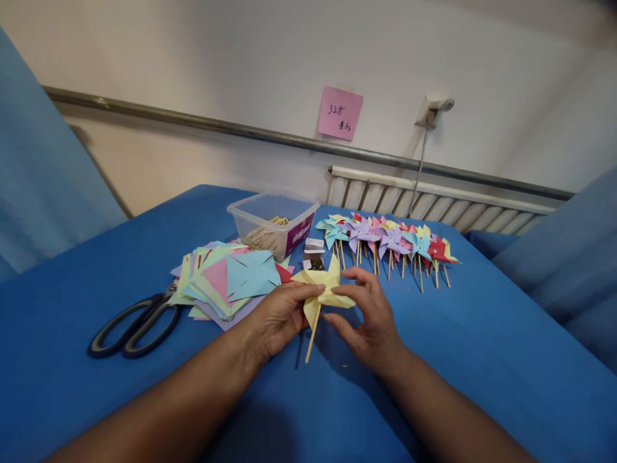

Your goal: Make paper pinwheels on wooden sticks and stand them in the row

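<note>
A yellow paper pinwheel (324, 287) on a thin wooden stick (312, 342) is held between both hands above the blue table. My left hand (277, 316) grips it from the left, fingertips at the pinwheel's centre. From the right, my right hand (369, 315) pinches the paper's edge with thumb and fingers. The stick points down toward me.
A stack of cut coloured paper squares (226, 278) lies left of the hands, with black scissors (137, 321) beyond it. A clear plastic box of sticks (272, 225) and a small box of pins (314, 252) stand behind. A row of finished pinwheels (385, 241) lies at the back right.
</note>
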{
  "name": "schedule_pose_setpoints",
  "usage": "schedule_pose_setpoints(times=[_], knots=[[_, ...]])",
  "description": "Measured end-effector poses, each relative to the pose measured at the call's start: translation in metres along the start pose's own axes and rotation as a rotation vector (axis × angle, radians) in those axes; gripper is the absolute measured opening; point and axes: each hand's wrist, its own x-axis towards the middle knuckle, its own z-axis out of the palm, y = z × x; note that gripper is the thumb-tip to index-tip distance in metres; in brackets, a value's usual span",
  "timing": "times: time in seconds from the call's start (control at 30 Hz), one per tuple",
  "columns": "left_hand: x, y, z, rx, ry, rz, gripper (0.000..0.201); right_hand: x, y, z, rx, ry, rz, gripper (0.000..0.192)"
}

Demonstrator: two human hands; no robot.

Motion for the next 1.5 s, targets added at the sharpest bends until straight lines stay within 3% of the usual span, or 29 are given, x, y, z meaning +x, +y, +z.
schedule_pose_setpoints(times=[0.13, 0.33, 0.6, 0.73, 1.03, 1.5], knots=[[0.0012, -0.0037, -0.0012, -0.023, -0.023, -0.024, 0.024, 0.0007, 0.0007, -0.0011, -0.157, -0.035, -0.122, 0.022], [0.0016, -0.0057, -0.0019, -0.037, -0.037, -0.036, 0.025, 0.002, 0.0035, 0.0003, -0.209, -0.001, -0.163, 0.013], [0.0005, -0.0041, -0.0026, -0.078, -0.077, -0.08, 0.022, 0.0033, 0.0007, -0.0046, -0.286, 0.007, -0.263, 0.024], [0.0021, -0.0032, -0.0034, -0.095, -0.032, -0.071, 0.023, 0.0012, -0.0012, -0.005, -0.233, 0.045, -0.214, 0.028], [0.0011, -0.0038, 0.0013, -0.105, 0.022, -0.005, 0.014, -0.0012, -0.0008, 0.0023, -0.195, 0.064, -0.111, 0.01], [0.0005, -0.001, 0.0024, -0.033, 0.016, 0.054, 0.012, -0.0008, 0.0041, 0.0023, -0.192, 0.063, -0.007, 0.028]])
